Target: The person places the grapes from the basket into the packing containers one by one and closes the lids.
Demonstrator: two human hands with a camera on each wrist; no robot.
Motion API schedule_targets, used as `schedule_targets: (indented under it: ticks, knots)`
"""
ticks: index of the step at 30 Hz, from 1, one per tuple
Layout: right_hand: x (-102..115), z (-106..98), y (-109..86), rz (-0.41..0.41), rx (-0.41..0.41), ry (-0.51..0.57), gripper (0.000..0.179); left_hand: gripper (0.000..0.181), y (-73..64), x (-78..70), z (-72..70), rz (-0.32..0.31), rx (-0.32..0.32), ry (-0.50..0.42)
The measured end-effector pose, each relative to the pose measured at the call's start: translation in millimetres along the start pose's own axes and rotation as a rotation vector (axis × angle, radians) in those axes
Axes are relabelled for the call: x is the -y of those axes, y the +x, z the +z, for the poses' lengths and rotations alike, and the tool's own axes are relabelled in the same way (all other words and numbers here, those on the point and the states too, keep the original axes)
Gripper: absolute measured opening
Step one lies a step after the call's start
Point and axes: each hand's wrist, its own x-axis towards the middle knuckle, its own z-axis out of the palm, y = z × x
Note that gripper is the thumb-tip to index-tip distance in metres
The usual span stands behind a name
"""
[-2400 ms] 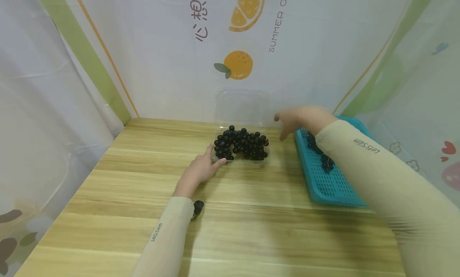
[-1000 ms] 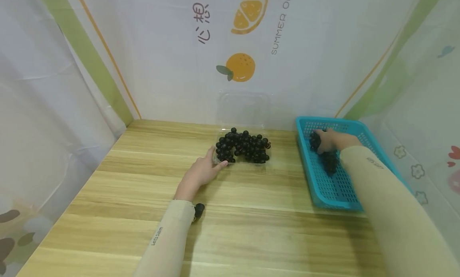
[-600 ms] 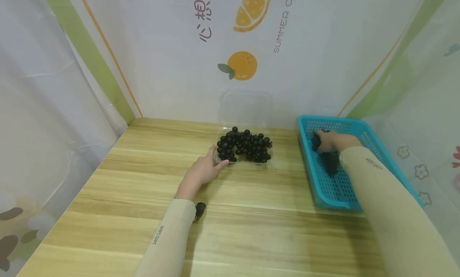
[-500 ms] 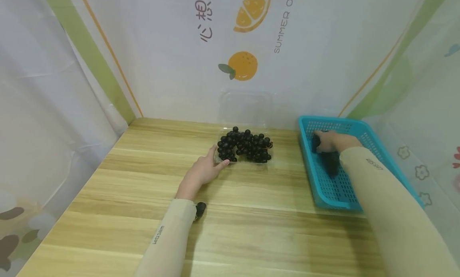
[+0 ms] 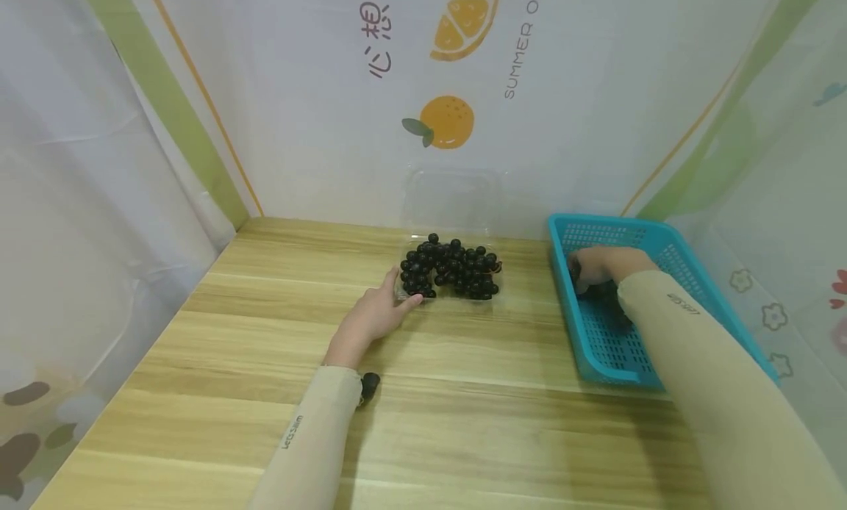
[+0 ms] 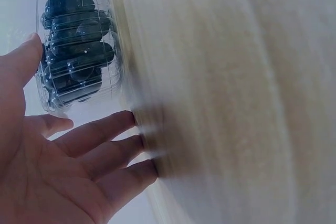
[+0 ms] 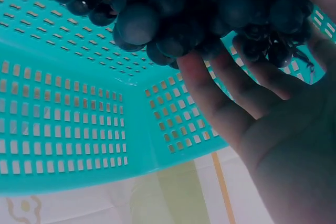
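Note:
A clear plastic clamshell box [image 5: 456, 194] stands at the table's back with its lid raised, filled with dark grapes [image 5: 456, 271]. My left hand [image 5: 370, 315] touches the box's front left corner. In the left wrist view its thumb lies against the box wall [image 6: 113, 77] while the other fingers stretch out, fingertips at the tabletop. Inside the blue basket [image 5: 582, 345] my right hand [image 5: 605, 264] holds a bunch of dark grapes [image 7: 173, 24], fingers on one side and thumb on the other. The sleeve and hand partly hide this bunch in the head view.
The wooden table [image 5: 463, 429] meets a white curtain [image 5: 317, 128] with orange prints right behind the box. The basket's perforated walls surround my right hand. A small black object [image 5: 369, 385] sits at my left wrist by the sleeve cuff.
My right hand has gone from over the table beside the box into the basket and onto the grapes, lately shifting left towards the basket's wall. My left hand stays at the box.

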Motion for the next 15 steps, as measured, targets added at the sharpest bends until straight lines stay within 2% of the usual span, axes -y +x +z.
schedule_targets:
  ticks: [2,4,7,10,15]
  knots:
    - [-2,2,0.5,0.019,-0.006,-0.007,0.068,0.094,-0.5,-0.3,-0.3,0.001,-0.001,0.001]
    - [-3,4,-0.5,0.03,-0.006,-0.009,0.075,0.095,-0.7,-0.6,-0.5,0.0,0.001,0.003]
    - [-6,6,-3.7,0.012,-0.025,-0.019,0.071,0.095,-1.1,-1.0,-0.9,0.004,0.0,0.001]
    - [-9,4,-10.1,-0.022,-0.042,0.018,0.064,0.095,-1.1,-0.8,-0.9,0.004,0.006,0.001]
    - [-11,-14,-26.0,-0.037,-0.015,0.106,0.061,0.096,-0.1,0.0,-1.7,-0.005,0.011,-0.009]
